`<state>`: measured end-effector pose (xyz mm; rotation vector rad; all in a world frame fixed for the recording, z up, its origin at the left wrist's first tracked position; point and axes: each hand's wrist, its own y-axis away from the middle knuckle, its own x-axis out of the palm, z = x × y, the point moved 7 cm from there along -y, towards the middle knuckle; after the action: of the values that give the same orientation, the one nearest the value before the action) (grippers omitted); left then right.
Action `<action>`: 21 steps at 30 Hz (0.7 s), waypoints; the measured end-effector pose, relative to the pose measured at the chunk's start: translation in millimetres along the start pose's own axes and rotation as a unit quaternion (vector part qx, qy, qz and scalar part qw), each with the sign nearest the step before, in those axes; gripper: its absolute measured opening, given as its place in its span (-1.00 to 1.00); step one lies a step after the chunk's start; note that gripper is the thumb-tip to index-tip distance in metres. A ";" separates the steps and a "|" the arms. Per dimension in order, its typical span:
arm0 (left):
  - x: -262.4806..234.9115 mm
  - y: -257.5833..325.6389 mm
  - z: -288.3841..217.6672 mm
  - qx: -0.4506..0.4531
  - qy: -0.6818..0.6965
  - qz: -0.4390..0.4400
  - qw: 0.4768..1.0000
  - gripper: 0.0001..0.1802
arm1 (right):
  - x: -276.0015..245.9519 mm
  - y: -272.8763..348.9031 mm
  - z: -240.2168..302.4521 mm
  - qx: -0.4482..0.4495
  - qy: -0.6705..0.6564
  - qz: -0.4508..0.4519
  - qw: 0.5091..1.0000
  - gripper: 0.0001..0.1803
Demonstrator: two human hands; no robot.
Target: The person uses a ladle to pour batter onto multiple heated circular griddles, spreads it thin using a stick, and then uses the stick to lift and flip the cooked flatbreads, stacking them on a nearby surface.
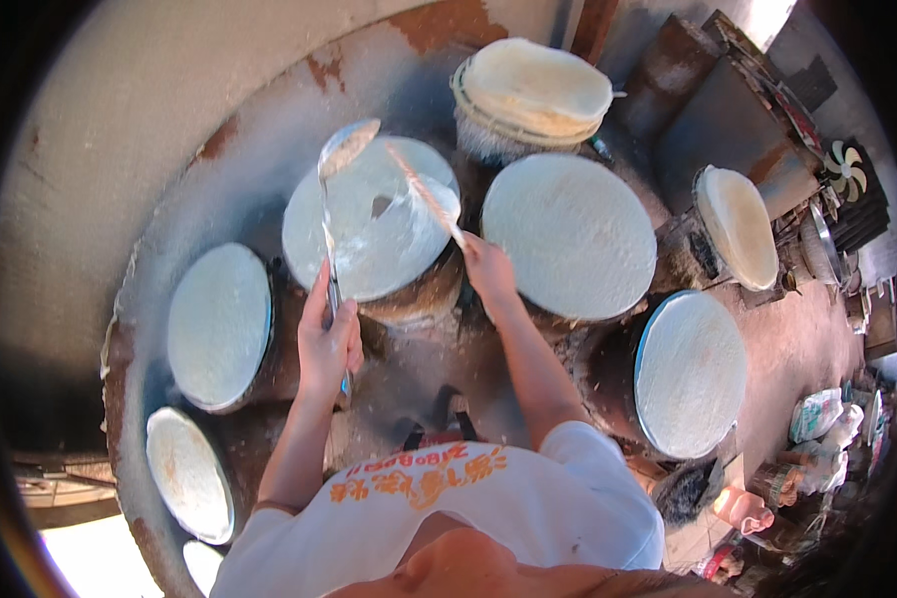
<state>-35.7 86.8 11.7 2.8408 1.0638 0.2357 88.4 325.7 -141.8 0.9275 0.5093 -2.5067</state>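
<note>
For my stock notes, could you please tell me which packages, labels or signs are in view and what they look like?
Printed bags: on the ground at far right, soft and bulging, white with green and red print.
Shirt print: on the person's white shirt, bottom centre, orange characters.
No signs or screens show.

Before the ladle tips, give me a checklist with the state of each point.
1. Left hand grips the ladle handle: ok, fingers wrapped round it.
2. Ladle bowl is loaded: ok, pale batter shows in it.
3. Ladle bowl is over the centre griddle: not ok, it hangs at the upper left rim.
4. Right hand holds the spreader stick: ok, it reaches across the griddle.
5. Centre griddle is free of an unfinished layer: cannot tell, it looks whitish with a dark patch.
6. Neighbouring griddle on the right is covered: ok, a full pale sheet lies on it.
</note>
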 end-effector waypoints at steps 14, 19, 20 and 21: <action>92.8 -89.8 6.2 -0.158 0.281 0.204 0.924 -0.50 | 19.0 -13.9 17.4 -0.004 0.093 0.019 0.996 -0.61; 38.2 -93.3 -12.6 -0.254 0.491 0.205 0.808 -0.61 | -27.9 48.8 8.4 0.044 0.111 0.035 0.992 -0.61; 34.1 -94.8 -4.8 -0.265 0.508 0.186 0.798 -0.60 | -14.6 52.3 20.2 -0.001 0.103 0.043 0.994 -0.61; 28.6 -94.8 -0.5 -0.272 0.523 0.167 0.790 -0.59 | -5.3 51.0 29.7 -0.017 0.099 0.065 0.993 -0.64</action>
<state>-75.5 176.9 1.4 2.1943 0.3700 1.9311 101.9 270.0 -126.8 1.1650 0.5334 -2.2967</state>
